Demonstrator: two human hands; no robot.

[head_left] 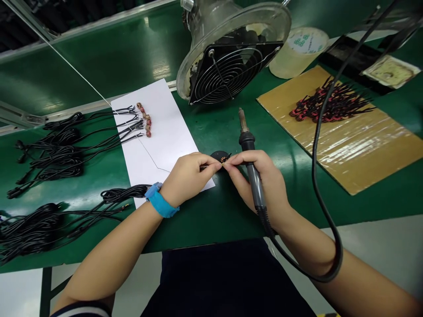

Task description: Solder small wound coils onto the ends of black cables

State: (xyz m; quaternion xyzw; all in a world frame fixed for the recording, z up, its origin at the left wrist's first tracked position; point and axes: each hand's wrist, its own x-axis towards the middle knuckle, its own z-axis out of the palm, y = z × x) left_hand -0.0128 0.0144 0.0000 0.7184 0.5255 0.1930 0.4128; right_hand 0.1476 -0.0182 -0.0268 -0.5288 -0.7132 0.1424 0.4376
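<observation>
My left hand (188, 174), with a blue wrist strap (163, 201) on its wrist, pinches the end of a black cable near the middle of the bench. Opposite it, my right hand (264, 182) has thumb and forefinger closed at the same spot, on a tiny piece too small to name. A soldering iron (254, 180) also lies in that right hand, its metal tip pointing up and away. Just behind the fingertips is a small dark round object (218, 155). A thin wire (145, 149) runs down to my left hand.
White paper (168, 127) carries cable ends and small copper-coloured coils (148, 125). Black cable bundles (62, 154) lie at left. A fan (231, 75) in a hood stands behind. To the right, a brown board (357, 149) holds black-and-red parts (324, 105). The iron's cord (315, 167) loops over my right forearm.
</observation>
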